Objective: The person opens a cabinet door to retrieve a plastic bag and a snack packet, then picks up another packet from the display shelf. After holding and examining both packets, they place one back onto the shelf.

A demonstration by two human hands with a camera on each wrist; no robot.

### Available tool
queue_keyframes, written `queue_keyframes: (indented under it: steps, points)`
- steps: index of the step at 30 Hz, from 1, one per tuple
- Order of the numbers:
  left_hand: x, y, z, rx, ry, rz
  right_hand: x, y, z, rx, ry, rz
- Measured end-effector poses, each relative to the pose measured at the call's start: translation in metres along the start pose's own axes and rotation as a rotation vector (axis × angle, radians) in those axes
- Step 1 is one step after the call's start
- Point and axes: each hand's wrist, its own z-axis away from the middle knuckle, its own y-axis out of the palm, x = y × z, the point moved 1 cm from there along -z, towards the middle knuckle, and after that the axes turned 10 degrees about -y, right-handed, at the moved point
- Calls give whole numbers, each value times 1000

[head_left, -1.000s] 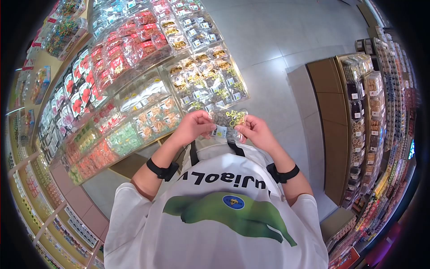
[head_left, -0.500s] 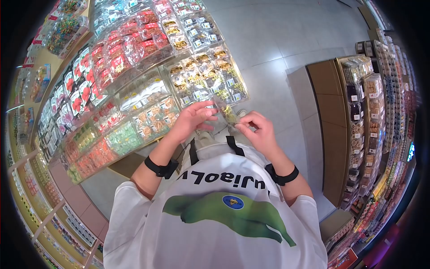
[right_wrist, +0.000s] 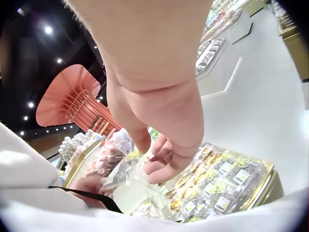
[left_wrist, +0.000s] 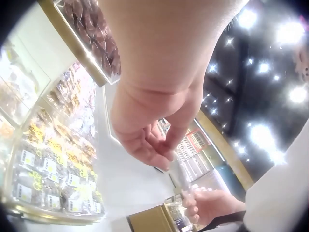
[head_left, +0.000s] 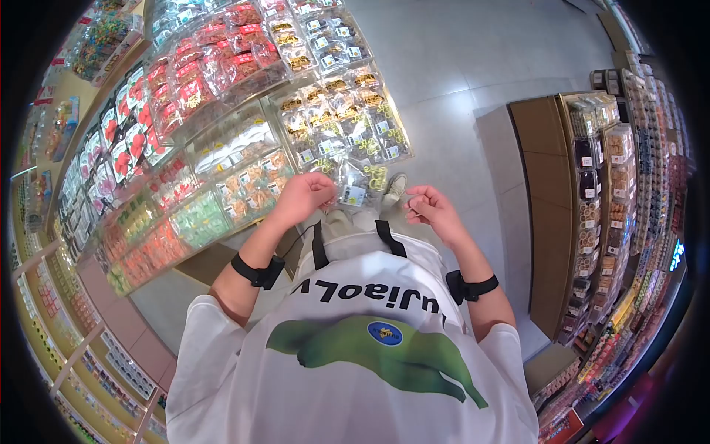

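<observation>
A clear snack packet (head_left: 360, 186) with dark contents, yellow-green lettering and a white label hangs in front of the body. My left hand (head_left: 307, 198) pinches its left edge between thumb and fingers. In the left wrist view the packet (left_wrist: 180, 175) shows nearly edge-on below the left fingertips. My right hand (head_left: 433, 212) is just right of the packet, its fingers loosely bent. The right wrist view shows a gap between that hand's thumb and fingers (right_wrist: 166, 164), with the packet (right_wrist: 123, 171) held from its far side by the left hand (right_wrist: 91, 187).
Ahead and left stands a display counter (head_left: 222, 244) with bins of bagged snacks, including similar packets (head_left: 362, 137). A brown shelf unit (head_left: 543, 222) with more packages stands right. Grey floor (head_left: 458, 126) runs between them. A shoe (head_left: 398, 185) shows beyond the packet.
Both hands held the packet at first. The left hand then opened while the right held it edge-on. Now the left pinches it, label up, and the right has let go and moved slightly away.
</observation>
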Motion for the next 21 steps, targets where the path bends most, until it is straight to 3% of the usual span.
queue_keyframes:
  steps: [2, 6, 8, 12, 14, 15, 17, 21]
  points:
    - [18, -22, -2, -253, -13, -423, -16, -21, 10, -12, 22, 33]
    - [75, -58, -17, -443, 53, -737, -45, -64, 37, -188, 103, 38]
    - [89, -65, -22, -402, -85, -404, -57, -78, 52, -256, 127, 34]
    - [93, -62, -39, -287, -101, -279, -81, -101, 75, -385, 175, -2]
    - [95, -56, -57, -254, -131, 5, -90, -106, 83, -416, 196, -17]
    - [96, -54, -66, -251, -139, 3, -94, -108, 86, -427, 202, -34]
    - [98, -52, -86, -120, -99, 224, -99, -111, 93, -447, 213, -58]
    - [127, -57, -141, -93, -21, 322, -109, -115, 110, -483, 230, -92]
